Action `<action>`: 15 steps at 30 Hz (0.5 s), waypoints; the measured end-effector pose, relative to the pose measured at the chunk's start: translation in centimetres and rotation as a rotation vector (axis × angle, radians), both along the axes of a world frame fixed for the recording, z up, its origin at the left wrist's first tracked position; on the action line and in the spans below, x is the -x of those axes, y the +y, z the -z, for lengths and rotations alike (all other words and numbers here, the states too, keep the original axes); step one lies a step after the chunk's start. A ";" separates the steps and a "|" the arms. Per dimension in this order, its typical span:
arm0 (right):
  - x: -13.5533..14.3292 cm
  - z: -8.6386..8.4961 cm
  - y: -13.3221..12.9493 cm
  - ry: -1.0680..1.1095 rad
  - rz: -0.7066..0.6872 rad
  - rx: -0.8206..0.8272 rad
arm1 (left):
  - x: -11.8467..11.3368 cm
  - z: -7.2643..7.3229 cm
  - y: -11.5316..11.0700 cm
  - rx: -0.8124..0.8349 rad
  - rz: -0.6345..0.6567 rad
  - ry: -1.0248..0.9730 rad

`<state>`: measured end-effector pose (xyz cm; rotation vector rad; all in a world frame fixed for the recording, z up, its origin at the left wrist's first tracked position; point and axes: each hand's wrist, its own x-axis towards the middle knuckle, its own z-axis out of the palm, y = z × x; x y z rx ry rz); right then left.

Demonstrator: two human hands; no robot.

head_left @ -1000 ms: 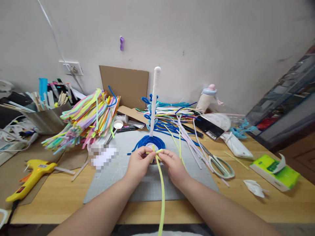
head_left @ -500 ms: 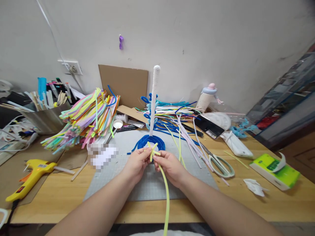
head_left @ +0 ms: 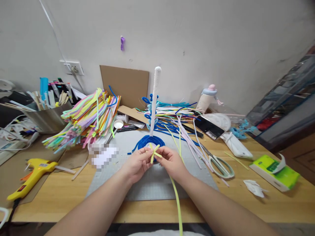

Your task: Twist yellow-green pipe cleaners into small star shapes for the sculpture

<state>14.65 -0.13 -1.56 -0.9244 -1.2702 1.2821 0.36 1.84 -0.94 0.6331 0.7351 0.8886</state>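
Between my hands is a small star shape of yellow pipe cleaner [head_left: 155, 152], its short arms spreading from a crossed middle. My left hand [head_left: 139, 164] pinches it from the left with thumb and finger. My right hand [head_left: 172, 164] is closed on its right side, and a long yellow tail [head_left: 177, 200] hangs from under that hand past the table's edge. Just behind my fingers lies a coiled blue base [head_left: 141, 141], partly covered by them. From it rises an upright white-wrapped stick [head_left: 154, 98], with blue looped pieces [head_left: 147, 108] beside it.
A grey cutting mat [head_left: 110, 183] lies under my hands. Left are a yellow glue gun [head_left: 39, 168] and a bundle of coloured pipe cleaners [head_left: 86, 118]. To the right are scissors [head_left: 222, 167], a phone [head_left: 210, 126], a white bottle [head_left: 206, 100] and a tissue pack [head_left: 275, 172].
The yellow star has turned slightly between my fingers, and my right hand has shifted its hold. The hanging yellow tail has swung to the right.
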 end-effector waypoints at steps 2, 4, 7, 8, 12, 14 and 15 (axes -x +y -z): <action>-0.1 -0.1 -0.1 -0.010 0.004 -0.033 | 0.1 -0.1 0.0 -0.022 0.021 0.008; -0.4 -0.1 -0.1 -0.046 0.006 -0.075 | 0.2 -0.4 0.0 -0.074 0.046 0.033; -0.8 -0.3 -0.1 -0.183 0.013 -0.182 | 0.4 -0.7 -0.1 -0.163 0.079 0.088; -1.0 -0.4 -0.1 -0.248 0.017 -0.231 | 0.4 -0.8 -0.2 -0.185 0.088 0.101; -1.7 -0.9 0.0 -0.491 0.047 -0.435 | 0.4 -0.9 -0.4 -0.182 0.158 0.081; -2.0 -1.1 0.0 -0.582 0.067 -0.529 | 0.4 -0.9 -0.4 -0.141 0.195 0.054; -2.0 -1.2 0.0 -0.611 0.078 -0.571 | 0.4 -0.9 -0.5 -0.120 0.207 0.041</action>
